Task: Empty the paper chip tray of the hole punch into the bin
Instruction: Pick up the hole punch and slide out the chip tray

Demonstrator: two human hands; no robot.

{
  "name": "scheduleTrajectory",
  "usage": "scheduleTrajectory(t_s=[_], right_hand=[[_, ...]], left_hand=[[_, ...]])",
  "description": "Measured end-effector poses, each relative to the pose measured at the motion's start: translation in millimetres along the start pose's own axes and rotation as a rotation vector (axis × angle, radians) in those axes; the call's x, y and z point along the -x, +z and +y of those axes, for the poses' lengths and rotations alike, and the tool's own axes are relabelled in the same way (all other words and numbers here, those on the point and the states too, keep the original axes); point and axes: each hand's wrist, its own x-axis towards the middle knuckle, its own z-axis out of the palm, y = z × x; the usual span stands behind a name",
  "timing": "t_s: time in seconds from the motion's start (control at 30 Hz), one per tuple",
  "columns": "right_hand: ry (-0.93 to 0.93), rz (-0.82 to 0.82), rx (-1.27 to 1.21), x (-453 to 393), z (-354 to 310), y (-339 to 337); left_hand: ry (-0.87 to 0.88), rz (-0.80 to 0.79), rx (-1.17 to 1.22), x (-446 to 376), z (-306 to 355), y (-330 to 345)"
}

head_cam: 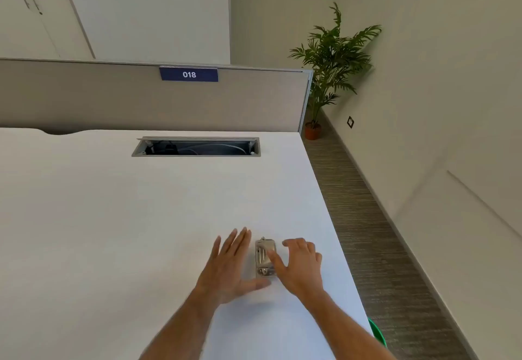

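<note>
A small silver metal hole punch (264, 255) lies on the white desk (127, 218) near its right edge. My left hand (230, 269) is flat and open just left of it, fingers spread, the thumb reaching under the punch's near end. My right hand (300, 268) hovers at its right side, fingers apart, with the index finger resting across the top of the punch. Neither hand grips it. A curved green rim, likely the bin (377, 333), peeks out on the floor past the desk's right edge; most of it is hidden.
An open cable slot (196, 147) is set in the desk's far side, below a grey partition (113, 99) labelled 018. A carpeted aisle (375, 246) runs along the right, with a potted plant (329, 60) in the far corner.
</note>
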Motion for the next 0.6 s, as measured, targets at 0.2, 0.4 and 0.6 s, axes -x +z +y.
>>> scheduleTrajectory(t_s=[0.2, 0.4, 0.6], right_hand=[[0.271, -0.13, -0.399, -4, -17, -3], [0.359, -0.2, -0.463, -15, -13, 6], [0.418, -0.252, -0.721, -20, -13, -3]], left_hand=[[-0.002, -0.058, 0.11, -16, 15, 8], [0.025, -0.102, 0.193, -30, 16, 17], [0.002, -0.074, 0.328, -38, 12, 17]])
